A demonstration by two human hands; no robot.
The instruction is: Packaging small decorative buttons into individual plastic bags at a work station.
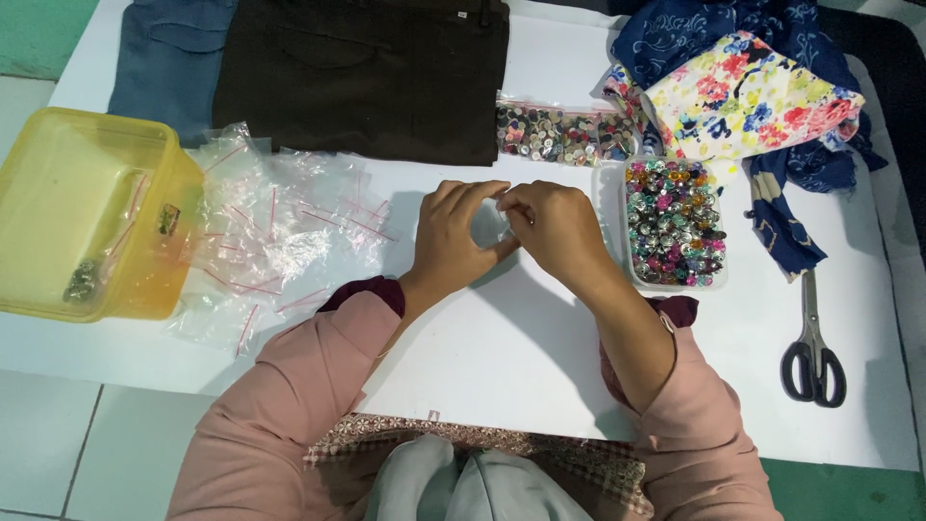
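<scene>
Small clear bag (494,230): I see it pinched between both my hands at the middle of the white sheet; thin, see-through plastic, mostly hidden by fingers.
Contents of the bag: I cannot tell.
Left hand (458,241): fingers curled over the bag's left edge, thumb under it.
Right hand (555,227): fingertips pinch the bag's top right, touching the left hand's.

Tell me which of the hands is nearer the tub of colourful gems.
Right. The right hand sits just beside the tub of colourful gems, apart from it; the left hand lies farther off, beyond the right.
</scene>
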